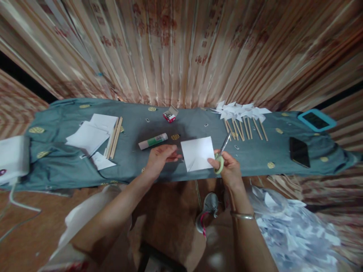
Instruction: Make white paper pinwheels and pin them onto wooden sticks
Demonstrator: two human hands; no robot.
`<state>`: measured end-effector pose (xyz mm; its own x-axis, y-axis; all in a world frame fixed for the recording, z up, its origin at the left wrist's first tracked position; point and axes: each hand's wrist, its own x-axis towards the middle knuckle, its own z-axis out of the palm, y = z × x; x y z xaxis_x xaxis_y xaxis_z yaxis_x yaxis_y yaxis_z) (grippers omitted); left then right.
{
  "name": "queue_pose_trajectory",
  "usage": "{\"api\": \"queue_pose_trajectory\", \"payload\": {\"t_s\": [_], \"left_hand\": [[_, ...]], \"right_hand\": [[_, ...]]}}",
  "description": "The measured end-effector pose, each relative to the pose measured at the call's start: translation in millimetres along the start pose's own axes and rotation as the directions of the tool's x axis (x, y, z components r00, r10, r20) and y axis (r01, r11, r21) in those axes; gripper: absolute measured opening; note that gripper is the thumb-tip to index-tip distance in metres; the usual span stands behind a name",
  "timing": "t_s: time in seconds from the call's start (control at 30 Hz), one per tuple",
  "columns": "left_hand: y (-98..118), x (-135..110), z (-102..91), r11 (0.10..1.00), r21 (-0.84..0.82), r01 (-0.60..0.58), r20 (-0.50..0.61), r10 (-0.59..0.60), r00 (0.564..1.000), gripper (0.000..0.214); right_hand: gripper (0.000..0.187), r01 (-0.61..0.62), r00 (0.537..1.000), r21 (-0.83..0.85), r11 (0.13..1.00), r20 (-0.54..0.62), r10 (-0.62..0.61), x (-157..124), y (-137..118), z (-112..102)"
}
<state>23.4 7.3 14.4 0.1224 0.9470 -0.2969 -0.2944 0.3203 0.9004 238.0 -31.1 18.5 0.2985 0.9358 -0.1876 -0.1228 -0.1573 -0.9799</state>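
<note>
A white paper square (198, 151) with a short diagonal line near its lower edge is held over the table by my right hand (228, 166), which pinches its lower right corner. The same hand has scissors (219, 163) with pale green handles, their blades pointing up and away from me. My left hand (161, 156) is just left of the paper, apart from it, with its fingers partly spread and nothing visible in them. Beyond that hand lies a glue stick (153, 141) with a green label. A small open red box (170, 114) of shiny bits stands farther back.
Paper sheets (87, 138) and wooden sticks (116, 138) lie at the left, near a white device (14, 160). Paper pinwheels (241, 112) on sticks are at the back right. A blue-framed tablet (317, 120) and black phone (300, 152) lie farther right. A bag of paper scraps (295, 226) is below.
</note>
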Motion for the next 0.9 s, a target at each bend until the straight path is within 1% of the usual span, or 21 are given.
{"api": "queue_pose_trajectory", "payload": {"t_s": [0.03,0.1,0.17,0.2,0.27,0.33,0.43,0.57,0.7,0.8,0.83,0.9], "left_hand": [[-4.8,-2.7,5.0,0.998,-0.063,0.012,0.005,-0.012,1.000,0.039],[-15.4,-8.6,15.8,0.996,-0.086,0.024,0.089,-0.016,0.996,0.046],[-24.4,-13.2,25.5,1.000,-0.028,0.009,0.148,-0.005,0.989,0.045],[-27.5,-14.5,29.2,1.000,-0.015,-0.008,0.153,0.010,0.988,0.042],[-30.2,-14.6,33.8,0.999,-0.027,-0.048,0.114,0.050,0.992,0.039],[-29.1,-12.4,34.9,0.996,-0.054,-0.076,0.050,0.078,0.996,0.038],[-25.7,-8.1,32.7,0.996,-0.050,-0.077,-0.023,0.076,0.997,0.039],[-24.3,-4.4,27.3,0.997,-0.007,-0.071,-0.071,0.070,0.995,0.036],[-19.6,-0.6,19.0,0.992,0.030,-0.120,-0.097,0.123,0.988,0.031],[-11.7,3.8,10.3,0.984,0.059,-0.168,-0.132,0.174,0.976,0.028],[-9.1,5.2,7.6,0.982,0.059,-0.182,-0.143,0.188,0.972,0.027],[-5.2,7.3,3.1,0.977,0.055,-0.206,-0.156,0.212,0.965,0.026]], "right_hand": [[0.045,0.020,0.998,0.041,0.999,-0.066,-0.017,1.1,3.0,5.6],[0.047,0.042,0.988,0.127,0.991,-0.153,-0.022,2.1,8.7,18.8],[0.049,0.046,0.988,0.155,0.987,-0.150,-0.022,1.2,13.3,32.2],[0.049,0.049,0.990,0.149,0.988,-0.138,-0.028,0.3,14.9,38.2],[0.049,0.041,0.995,0.134,0.990,-0.092,-0.029,-2.1,16.8,48.1],[0.049,0.027,0.998,0.122,0.992,-0.052,-0.021,-4.4,17.2,55.1],[0.050,0.005,1.000,0.121,0.993,-0.005,-0.004,-7.1,16.1,61.3],[0.049,-0.018,0.996,0.108,0.994,0.090,0.008,-11.2,13.2,63.9],[0.046,-0.055,0.981,0.061,0.997,0.188,0.043,-18.5,9.6,58.6],[0.046,-0.116,0.954,0.013,0.993,0.280,0.108,-25.9,8.8,49.9],[0.047,-0.139,0.936,-0.004,0.990,0.326,0.133,-28.5,9.5,46.9],[0.047,-0.170,0.885,-0.043,0.985,0.432,0.171,-34.0,12.5,42.1]]}}
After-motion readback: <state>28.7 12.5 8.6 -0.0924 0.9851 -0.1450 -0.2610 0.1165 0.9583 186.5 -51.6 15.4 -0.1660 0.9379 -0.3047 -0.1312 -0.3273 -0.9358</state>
